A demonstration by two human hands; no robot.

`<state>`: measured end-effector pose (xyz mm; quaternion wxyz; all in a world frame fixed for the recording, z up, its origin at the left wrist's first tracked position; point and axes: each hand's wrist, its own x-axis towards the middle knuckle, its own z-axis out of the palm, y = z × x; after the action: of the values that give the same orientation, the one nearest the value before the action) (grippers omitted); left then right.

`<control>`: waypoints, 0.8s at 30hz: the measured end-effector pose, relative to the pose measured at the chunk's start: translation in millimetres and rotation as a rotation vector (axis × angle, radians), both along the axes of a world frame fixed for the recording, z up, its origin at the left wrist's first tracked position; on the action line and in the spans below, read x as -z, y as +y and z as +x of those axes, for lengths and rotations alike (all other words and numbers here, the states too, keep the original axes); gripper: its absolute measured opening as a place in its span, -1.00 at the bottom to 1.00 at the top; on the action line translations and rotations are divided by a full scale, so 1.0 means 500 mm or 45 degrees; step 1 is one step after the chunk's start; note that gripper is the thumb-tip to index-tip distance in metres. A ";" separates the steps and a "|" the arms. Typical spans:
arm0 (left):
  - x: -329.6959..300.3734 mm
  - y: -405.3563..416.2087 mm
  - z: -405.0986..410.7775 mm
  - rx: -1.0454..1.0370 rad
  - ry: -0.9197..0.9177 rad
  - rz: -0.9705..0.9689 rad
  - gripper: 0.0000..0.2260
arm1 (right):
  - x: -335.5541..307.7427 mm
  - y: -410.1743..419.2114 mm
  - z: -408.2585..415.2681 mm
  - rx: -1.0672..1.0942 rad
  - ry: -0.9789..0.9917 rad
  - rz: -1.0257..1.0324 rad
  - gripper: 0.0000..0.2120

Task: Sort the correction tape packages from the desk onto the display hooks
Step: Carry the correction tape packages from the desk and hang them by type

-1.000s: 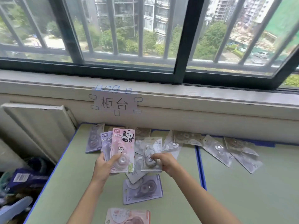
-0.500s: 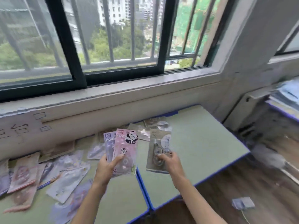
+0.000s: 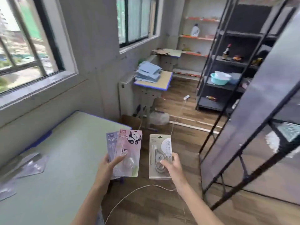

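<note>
- Left hand (image 3: 106, 166) gripping two fanned panda correction tape packages: pink one (image 3: 129, 153) in front, thumb pressed across its face, purple one (image 3: 111, 143) tucked behind with only its left strip showing.
- Right hand (image 3: 172, 164) pinching a grey-beige correction tape package (image 3: 159, 156) at lower right edge, thumb on the blister, fingers behind; package upright, hang hole at top.
- Changed over the last second: view swung right, from the desk against the window wall to the open room; right hand lifted its package clear of the pile and both hands now hold packages over the wood floor (image 3: 162, 207), off the desk edge.
- Green desk (image 3: 65, 159) now at left, a couple of clear packages (image 3: 27, 164) left lying on it; rest of pile out of view.
- Dark metal shelving rack (image 3: 243, 127) close on the right, tilted by the wide lens; display hooks not visible, blurred.
- Likely meaning: pick-up done for this batch of three, carry to display under way; hanging not yet started.
- Next likely needs locating hooks, then threading hang holes one package at a time, sorted by design.
- Risk: white cable (image 3: 138, 190) across the floor underfoot; fanned pair could slip.
</note>
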<state>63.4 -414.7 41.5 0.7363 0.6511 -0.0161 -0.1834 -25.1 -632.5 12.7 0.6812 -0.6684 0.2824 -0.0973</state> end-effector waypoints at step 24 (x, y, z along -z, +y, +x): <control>-0.009 -0.705 -0.083 1.422 0.097 -0.104 -0.57 | -0.044 -0.329 -0.373 1.449 0.004 -0.061 -0.77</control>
<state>21.8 -767.3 46.0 0.5521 0.5076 -0.3387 -0.5681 -211.6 -796.8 34.8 0.5056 -0.4265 0.5967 -0.4543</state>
